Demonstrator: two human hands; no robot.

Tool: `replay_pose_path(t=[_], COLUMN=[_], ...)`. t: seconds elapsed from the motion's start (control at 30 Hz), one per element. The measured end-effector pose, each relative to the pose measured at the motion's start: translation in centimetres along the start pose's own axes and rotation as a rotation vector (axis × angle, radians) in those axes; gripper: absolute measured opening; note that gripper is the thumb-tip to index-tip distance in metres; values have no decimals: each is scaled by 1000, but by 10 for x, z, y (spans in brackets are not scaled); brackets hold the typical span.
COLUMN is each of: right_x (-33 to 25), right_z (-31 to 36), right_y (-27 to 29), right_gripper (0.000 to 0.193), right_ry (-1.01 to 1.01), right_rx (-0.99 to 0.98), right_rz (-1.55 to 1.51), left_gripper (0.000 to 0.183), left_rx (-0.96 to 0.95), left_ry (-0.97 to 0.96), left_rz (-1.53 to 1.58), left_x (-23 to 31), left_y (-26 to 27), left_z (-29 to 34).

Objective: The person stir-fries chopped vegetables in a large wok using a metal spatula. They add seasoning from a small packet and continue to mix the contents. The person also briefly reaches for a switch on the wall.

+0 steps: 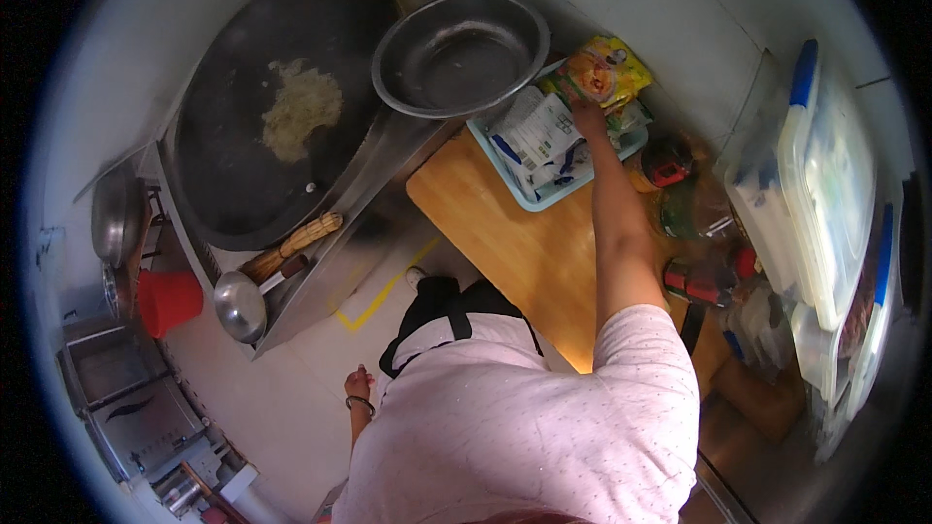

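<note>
My right arm stretches over a wooden table to a light blue plastic basket (530, 202). At its back edge, my right hand (586, 120) is closed on the near edge of a yellow food packet (604, 71); the fingertips are partly hidden. Beside that hand, a white printed packet (544, 132) lies in the basket among other bags. My left hand (359, 383) hangs low at my side with a bracelet at the wrist. Its fingers are curled in, and nothing shows in them.
A big round black griddle (233, 136) holds a pale shredded heap (303, 112). Between griddle and basket sits a wide metal basin (461, 53). A ladle (240, 308) lies at the stove's front corner. Red-lidded jars (668, 163) and plastic lidded containers (825, 194) stand at right.
</note>
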State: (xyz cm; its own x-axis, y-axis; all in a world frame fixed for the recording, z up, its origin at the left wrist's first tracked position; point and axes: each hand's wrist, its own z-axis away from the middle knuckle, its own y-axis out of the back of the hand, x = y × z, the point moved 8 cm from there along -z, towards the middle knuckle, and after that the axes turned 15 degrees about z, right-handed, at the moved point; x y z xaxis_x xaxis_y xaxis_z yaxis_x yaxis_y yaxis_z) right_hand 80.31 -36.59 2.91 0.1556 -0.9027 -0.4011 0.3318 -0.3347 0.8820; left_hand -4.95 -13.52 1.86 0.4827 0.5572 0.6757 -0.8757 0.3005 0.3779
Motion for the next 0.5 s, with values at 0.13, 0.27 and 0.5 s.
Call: replay_pose_path(t=[0.13,0.27,0.5], right_x=[-11,-33,11], right_z=[-15,31,8], right_y=[-29,-37,-67], right_gripper=[36,36,33], right_ry=[278,158,32], right_rx=[-337,14,-282], right_rz=[394,0,-231], left_gripper=[34,35,35], left_rx=[-16,98,7], left_ry=[6,30,-109], left_rz=[-43,-449,-625], left_x=[-12,-56,-93], left_y=[-10,30,21], left_z=[10,19,-27])
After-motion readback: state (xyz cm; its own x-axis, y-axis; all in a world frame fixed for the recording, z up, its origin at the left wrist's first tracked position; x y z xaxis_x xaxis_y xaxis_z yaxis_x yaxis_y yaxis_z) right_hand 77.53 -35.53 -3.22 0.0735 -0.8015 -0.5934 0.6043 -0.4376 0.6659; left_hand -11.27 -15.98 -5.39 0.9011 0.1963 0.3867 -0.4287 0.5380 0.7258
